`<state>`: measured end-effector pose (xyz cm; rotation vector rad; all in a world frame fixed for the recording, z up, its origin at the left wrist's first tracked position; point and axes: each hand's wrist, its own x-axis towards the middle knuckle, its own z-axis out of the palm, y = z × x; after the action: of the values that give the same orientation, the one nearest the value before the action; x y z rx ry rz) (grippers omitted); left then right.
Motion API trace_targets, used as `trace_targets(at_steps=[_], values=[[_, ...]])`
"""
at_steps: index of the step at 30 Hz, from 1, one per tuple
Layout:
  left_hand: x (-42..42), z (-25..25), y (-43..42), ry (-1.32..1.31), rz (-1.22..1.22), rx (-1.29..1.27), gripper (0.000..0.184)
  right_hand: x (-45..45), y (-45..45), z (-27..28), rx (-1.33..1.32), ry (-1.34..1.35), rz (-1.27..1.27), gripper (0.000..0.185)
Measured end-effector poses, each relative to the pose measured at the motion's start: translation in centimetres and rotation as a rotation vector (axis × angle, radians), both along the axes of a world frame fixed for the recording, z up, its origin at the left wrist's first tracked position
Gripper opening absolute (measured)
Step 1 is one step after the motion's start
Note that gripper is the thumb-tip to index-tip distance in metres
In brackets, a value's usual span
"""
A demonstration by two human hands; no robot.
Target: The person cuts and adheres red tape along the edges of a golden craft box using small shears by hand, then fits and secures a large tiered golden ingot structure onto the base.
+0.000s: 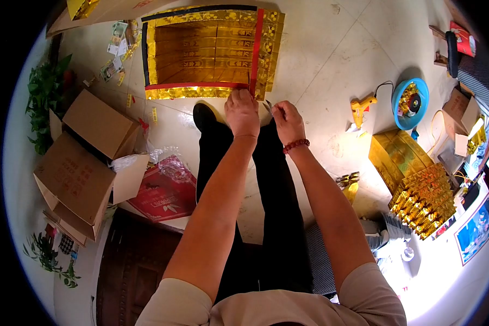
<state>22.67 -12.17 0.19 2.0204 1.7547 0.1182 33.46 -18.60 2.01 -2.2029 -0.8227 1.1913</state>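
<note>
A gold foil box [201,54] lies on the floor in front of me, its open side showing a ribbed gold inside. Black strips edge its top and left, red strips [259,38] its right and bottom. At the lower right corner, my left hand [242,113] is closed, fingertips at the meeting red strips; what it pinches is hidden. Just right of it, my right hand [289,122] is closed around a small pointed tool [268,105], only its thin tip showing. A red bead bracelet is on the right wrist.
Cardboard boxes [70,179] and a red carton [163,190] stand at left. To the right are a yellow glue gun [361,110], a blue basin [425,100] holding bits and tape, and folded gold foil pieces [424,201]. Paper scraps [114,43] lie at upper left.
</note>
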Motion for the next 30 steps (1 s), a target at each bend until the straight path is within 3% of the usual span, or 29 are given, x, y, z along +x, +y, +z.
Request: trace_targets(at_steps=[11,14,16,19,23,25,30], values=[[-1.3,-0.5,0.7,0.185,-0.357,0.11,0.021,-0.7,0.9,0.5,0.025,-0.007,-0.014,0.013],[-1.4,-0.4,0.7,0.119,-0.301,0.098,0.018,-0.9,1.0,0.1,0.021,0.045,-0.053,0.013],[-1.5,-0.7,0.5,-0.169,-0.093,0.035,0.014,-1.0,1.1,-0.5,0.034,-0.026,-0.038,0.012],[-1.6,-0.5,0.0,-0.355,0.073,-0.071,0.011,-1.2,1.3,-0.9,0.035,-0.053,-0.007,0.011],[-1.8,0.0,-0.9,-0.491,0.194,-0.089,0.012,-1.9,1.5,-1.2,-0.033,-0.01,-0.05,0.013],[-2.2,0.4,-1.4,-0.516,0.38,-0.241,0.014,-2.1,2.1,-0.5,-0.101,0.042,-0.087,0.017],[-2.3,1.5,-1.0,-0.597,0.359,-0.26,0.017,-2.6,2.8,0.1,-0.039,-0.019,-0.031,0.018]])
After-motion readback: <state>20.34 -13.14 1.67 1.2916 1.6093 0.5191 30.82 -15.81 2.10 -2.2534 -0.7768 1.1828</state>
